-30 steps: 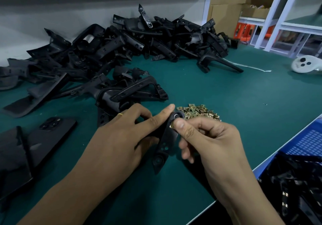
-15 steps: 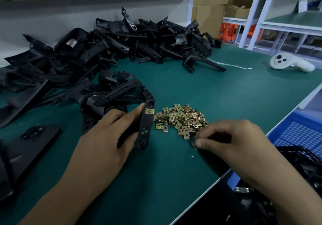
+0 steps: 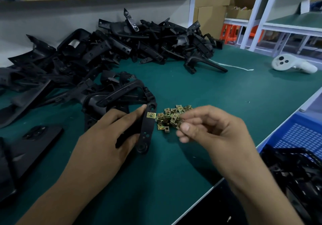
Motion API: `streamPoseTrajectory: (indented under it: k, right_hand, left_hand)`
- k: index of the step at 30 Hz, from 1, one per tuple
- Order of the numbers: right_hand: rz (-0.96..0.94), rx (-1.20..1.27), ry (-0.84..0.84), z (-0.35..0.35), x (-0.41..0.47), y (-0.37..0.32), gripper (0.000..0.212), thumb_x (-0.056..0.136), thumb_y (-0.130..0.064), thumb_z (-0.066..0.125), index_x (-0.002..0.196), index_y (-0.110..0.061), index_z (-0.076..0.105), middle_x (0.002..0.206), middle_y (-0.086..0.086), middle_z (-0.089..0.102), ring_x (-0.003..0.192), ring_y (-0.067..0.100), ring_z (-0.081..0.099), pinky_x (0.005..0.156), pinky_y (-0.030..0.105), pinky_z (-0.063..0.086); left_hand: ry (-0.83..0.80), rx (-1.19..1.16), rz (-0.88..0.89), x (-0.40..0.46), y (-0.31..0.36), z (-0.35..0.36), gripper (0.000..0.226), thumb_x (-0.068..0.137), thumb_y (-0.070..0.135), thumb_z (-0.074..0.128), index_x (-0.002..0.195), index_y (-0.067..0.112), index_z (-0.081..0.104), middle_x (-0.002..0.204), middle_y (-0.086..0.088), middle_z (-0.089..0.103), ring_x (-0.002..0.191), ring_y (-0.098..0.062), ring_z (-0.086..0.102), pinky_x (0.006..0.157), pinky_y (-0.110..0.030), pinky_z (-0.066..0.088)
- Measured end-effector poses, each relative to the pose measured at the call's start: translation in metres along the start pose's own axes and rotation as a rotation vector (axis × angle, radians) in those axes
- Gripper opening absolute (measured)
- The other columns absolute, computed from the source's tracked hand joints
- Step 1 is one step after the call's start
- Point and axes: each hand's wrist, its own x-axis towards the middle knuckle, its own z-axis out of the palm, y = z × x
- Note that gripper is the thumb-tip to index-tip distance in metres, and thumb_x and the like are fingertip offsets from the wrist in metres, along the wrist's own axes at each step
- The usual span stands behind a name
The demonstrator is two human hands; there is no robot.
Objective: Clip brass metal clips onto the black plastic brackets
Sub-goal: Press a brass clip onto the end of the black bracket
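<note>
left hand grips stiff light bracket mid-strip, one clip on | right hand fingers curled, pinch small slippery brass clip, barely visible | take clips by edges

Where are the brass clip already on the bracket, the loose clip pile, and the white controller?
fitted brass clip (image 3: 151,115), head view, its flat face.
clip pile (image 3: 169,118), head view, middle of the heap.
white controller (image 3: 285,64), head view, its round head.

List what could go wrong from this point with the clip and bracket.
The right hand pinches a small brass clip at its fingertips only; it could slip back into the clip pile. The left hand holds the bracket from one side, so pressing could twist it.
</note>
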Motion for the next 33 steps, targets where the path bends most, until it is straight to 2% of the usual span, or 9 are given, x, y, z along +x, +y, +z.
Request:
streamPoseTrajectory:
  k: [3, 7, 10, 13, 17, 20, 33]
  right_hand:
    - [0.085, 0.308, 0.042, 0.022, -0.004, 0.009, 0.014, 0.085, 0.008, 0.071, 0.093, -0.002, 0.077, 0.086, 0.022, 0.075, 0.08, 0.031, 0.077, 0.072, 0.027, 0.062]
    - [0.142, 0.419, -0.014, 0.038, -0.006, 0.012, 0.014, 0.083, -0.007, 0.074, 0.096, -0.002, 0.076, 0.087, 0.024, 0.075, 0.074, 0.027, 0.075, 0.069, 0.031, 0.061]
    - [0.127, 0.381, -0.03, 0.044, -0.004, 0.012, 0.014, 0.087, -0.018, 0.071, 0.089, -0.005, 0.076, 0.078, 0.02, 0.073, 0.065, 0.024, 0.071, 0.062, 0.028, 0.059]
    - [0.112, 0.33, -0.024, 0.045, -0.003, 0.012, 0.014, 0.088, -0.021, 0.067, 0.084, -0.012, 0.076, 0.073, 0.017, 0.071, 0.06, 0.023, 0.068, 0.055, 0.025, 0.055]
    - [0.11, 0.231, -0.06, 0.043, -0.003, 0.013, 0.014, 0.086, -0.026, 0.068, 0.08, -0.016, 0.077, 0.07, 0.012, 0.07, 0.057, 0.019, 0.065, 0.05, 0.022, 0.05]
    - [0.125, 0.189, -0.105, 0.043, -0.003, 0.012, 0.014, 0.084, -0.028, 0.07, 0.078, -0.017, 0.076, 0.068, 0.012, 0.069, 0.054, 0.018, 0.064, 0.048, 0.021, 0.048]
    - [0.064, 0.091, -0.124, 0.043, -0.006, 0.012, 0.02, 0.094, -0.02, 0.071, 0.077, -0.009, 0.072, 0.065, 0.012, 0.068, 0.052, 0.019, 0.063, 0.048, 0.024, 0.047]
  left_hand:
    - [0.023, -0.006, 0.005, 0.001, 0.003, 0.002, 0.06, 0.09, 0.051, 0.055, 0.149, 0.057, 0.042, 0.113, 0.025, 0.054, 0.091, -0.007, 0.063, 0.07, -0.037, 0.058]
    - [0.069, -0.023, 0.041, 0.001, 0.006, 0.001, 0.06, 0.091, 0.051, 0.05, 0.15, 0.05, 0.041, 0.112, 0.02, 0.055, 0.09, -0.012, 0.064, 0.071, -0.042, 0.059]
    - [0.094, -0.017, 0.027, 0.001, 0.006, 0.0, 0.06, 0.092, 0.049, 0.052, 0.151, 0.049, 0.042, 0.114, 0.019, 0.055, 0.091, -0.011, 0.063, 0.072, -0.042, 0.058]
    - [0.119, -0.027, 0.02, 0.001, 0.008, -0.001, 0.059, 0.092, 0.045, 0.057, 0.15, 0.047, 0.046, 0.115, 0.019, 0.055, 0.093, -0.009, 0.062, 0.074, -0.041, 0.058]
    - [0.139, -0.04, 0.014, 0.002, 0.008, -0.001, 0.05, 0.101, 0.051, 0.053, 0.15, 0.045, 0.047, 0.116, 0.019, 0.055, 0.095, -0.009, 0.062, 0.077, -0.041, 0.059]
    - [0.138, -0.021, 0.013, 0.002, 0.008, -0.002, 0.055, 0.097, 0.048, 0.056, 0.15, 0.046, 0.047, 0.115, 0.02, 0.054, 0.094, -0.006, 0.06, 0.074, -0.038, 0.059]
    - [0.116, 0.027, 0.013, 0.002, 0.003, -0.003, 0.058, 0.092, 0.044, 0.059, 0.15, 0.043, 0.05, 0.11, 0.014, 0.056, 0.087, -0.014, 0.061, 0.068, -0.043, 0.057]
